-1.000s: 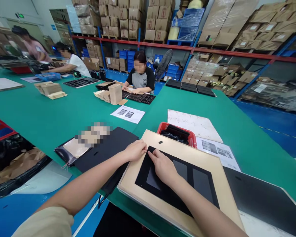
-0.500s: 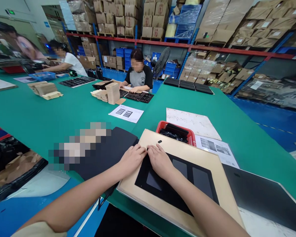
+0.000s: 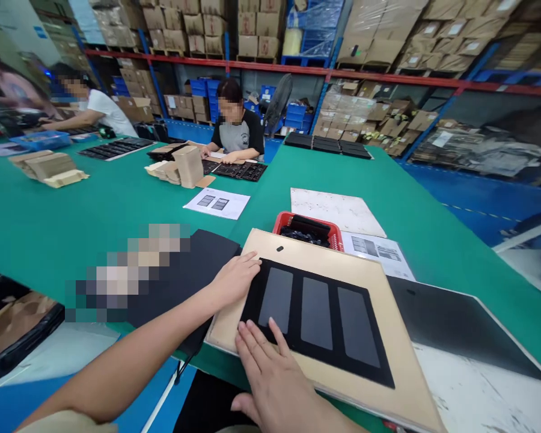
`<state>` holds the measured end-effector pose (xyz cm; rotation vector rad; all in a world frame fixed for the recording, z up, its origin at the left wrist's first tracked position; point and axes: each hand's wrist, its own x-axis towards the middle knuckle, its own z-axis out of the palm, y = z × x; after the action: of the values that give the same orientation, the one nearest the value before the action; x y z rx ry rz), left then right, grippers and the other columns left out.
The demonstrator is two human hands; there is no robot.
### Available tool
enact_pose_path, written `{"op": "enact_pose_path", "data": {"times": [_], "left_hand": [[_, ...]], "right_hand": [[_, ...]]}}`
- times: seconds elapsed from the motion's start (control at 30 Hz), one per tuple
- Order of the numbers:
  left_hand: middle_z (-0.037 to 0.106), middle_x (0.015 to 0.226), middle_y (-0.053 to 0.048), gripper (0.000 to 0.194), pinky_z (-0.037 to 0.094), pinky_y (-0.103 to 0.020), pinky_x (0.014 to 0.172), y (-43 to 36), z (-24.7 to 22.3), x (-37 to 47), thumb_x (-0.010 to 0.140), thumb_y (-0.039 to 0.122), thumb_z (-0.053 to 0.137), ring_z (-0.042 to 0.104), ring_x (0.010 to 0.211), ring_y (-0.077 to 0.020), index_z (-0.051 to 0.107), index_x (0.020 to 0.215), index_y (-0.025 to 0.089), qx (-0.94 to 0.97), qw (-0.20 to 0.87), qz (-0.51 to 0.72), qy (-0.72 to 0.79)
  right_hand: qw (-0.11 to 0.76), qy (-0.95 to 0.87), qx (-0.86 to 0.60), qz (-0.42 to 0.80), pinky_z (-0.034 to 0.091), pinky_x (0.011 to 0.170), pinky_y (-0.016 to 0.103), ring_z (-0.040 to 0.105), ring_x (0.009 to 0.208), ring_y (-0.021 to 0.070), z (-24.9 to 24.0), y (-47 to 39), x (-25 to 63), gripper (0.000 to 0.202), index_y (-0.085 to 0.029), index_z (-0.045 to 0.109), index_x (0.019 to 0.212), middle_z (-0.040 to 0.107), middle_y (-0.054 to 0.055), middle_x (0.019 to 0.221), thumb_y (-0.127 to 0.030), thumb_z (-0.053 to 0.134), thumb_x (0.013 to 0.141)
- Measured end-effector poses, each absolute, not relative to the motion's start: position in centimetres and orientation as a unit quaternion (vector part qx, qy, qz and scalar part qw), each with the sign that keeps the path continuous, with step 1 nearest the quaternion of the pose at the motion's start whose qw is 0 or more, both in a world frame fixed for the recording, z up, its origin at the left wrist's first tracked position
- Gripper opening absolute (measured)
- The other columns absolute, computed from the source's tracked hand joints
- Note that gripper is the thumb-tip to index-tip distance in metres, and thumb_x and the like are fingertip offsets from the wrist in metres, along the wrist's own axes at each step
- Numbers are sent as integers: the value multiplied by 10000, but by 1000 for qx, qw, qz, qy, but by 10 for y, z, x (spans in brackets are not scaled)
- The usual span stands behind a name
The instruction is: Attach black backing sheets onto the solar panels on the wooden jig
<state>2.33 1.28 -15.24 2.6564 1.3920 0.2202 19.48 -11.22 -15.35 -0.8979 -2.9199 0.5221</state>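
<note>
A black sheet with three grey rectangular panels (image 3: 316,313) lies flat on a tan board (image 3: 342,258). My left hand (image 3: 235,278) rests at the sheet's far left corner, fingers stretched out and touching its edge. Nearer to me, my right hand (image 3: 270,367) lies with fingers spread over the sheet's near left corner and the board's edge. Neither hand grips anything. A small dark oval (image 3: 280,248) shows on the board beyond the sheet.
Behind the board stands a red basket (image 3: 336,238) of black pieces. Black material (image 3: 211,255) lies left, a dark panel (image 3: 455,319) right. Printed sheets (image 3: 217,203) and a whitish board (image 3: 333,210) are farther off. Across the green table (image 3: 135,204) sits a person (image 3: 238,135).
My right hand has moved from the far left corner toward me to the near left corner, uncovering the panels. My left hand has stayed by the far corner. The view has shifted slightly.
</note>
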Motion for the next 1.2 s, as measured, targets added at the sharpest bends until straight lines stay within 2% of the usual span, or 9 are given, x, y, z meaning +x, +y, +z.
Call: {"op": "enact_pose_path", "data": {"times": [0.1,0.23,0.47,0.57,0.67,0.77,0.93,1.07,1.2], "left_hand": [[507,1375,-74,447,353,-383,1051,11,-152,22,865,53,324,363,1336,-199,545,1235,172,886,59,67,455],[475,1397,-55,486,364,-400,1058,16,-156,18,884,105,268,360,1338,-206,528,1287,180,891,51,51,448],[461,1409,-44,414,345,-455,1065,21,-142,23,890,371,407,269,1375,-279,599,1223,215,894,61,29,443],[311,1486,-64,743,286,-495,1089,15,-128,27,721,559,619,159,1399,-317,457,1358,213,887,95,-48,449],[139,1521,-100,1128,191,-495,1123,10,-125,26,525,560,756,64,1404,-327,245,1454,177,877,120,-119,450],[62,1522,-113,1246,170,-503,1124,11,-135,20,452,571,780,50,1399,-344,168,1467,189,884,112,-117,439],[236,1500,-93,909,227,-518,1109,23,-146,19,667,680,599,168,1394,-335,361,1411,215,893,72,-73,439],[440,1418,-84,679,285,-498,1096,30,-141,30,784,672,475,231,1385,-322,578,1261,200,897,21,-63,437],[544,1332,-98,599,331,-503,1072,29,-141,33,800,633,499,261,1370,-346,646,1175,190,905,-1,-23,426]], "right_hand": [[50,-909,-378,167,156,1139,519,187,1396,226,-144,-91,235,619,-140,198,1474,214,106,1503,-418,365,948],[40,-780,-621,64,191,1121,523,191,1390,267,-157,-60,314,628,-80,263,1451,213,165,1499,-446,327,945],[12,-734,-677,47,74,1132,533,223,1384,248,-167,-41,370,685,-53,222,1456,309,188,1464,-514,220,950],[-4,-718,-691,83,46,1126,551,150,1402,236,-156,-49,369,704,-70,166,1470,241,162,1495,-537,207,946],[-6,-735,-671,94,73,1126,558,65,1407,249,-157,-84,364,746,-84,112,1478,124,136,1519,-581,213,930],[17,-754,-653,77,175,1096,609,79,1395,296,-170,-137,359,718,-156,14,1484,83,111,1517,-556,249,935],[31,-746,-661,77,303,1026,648,205,1357,346,-173,-190,364,739,-288,-120,1453,135,65,1503,-534,336,925],[41,-716,-689,104,188,1081,635,165,1381,308,-152,-168,378,588,-338,81,1475,157,13,1510,-510,284,951],[51,-706,-700,93,110,1114,582,119,1402,262,-141,-111,386,596,-221,267,1458,197,63,1514,-534,210,955]]}}
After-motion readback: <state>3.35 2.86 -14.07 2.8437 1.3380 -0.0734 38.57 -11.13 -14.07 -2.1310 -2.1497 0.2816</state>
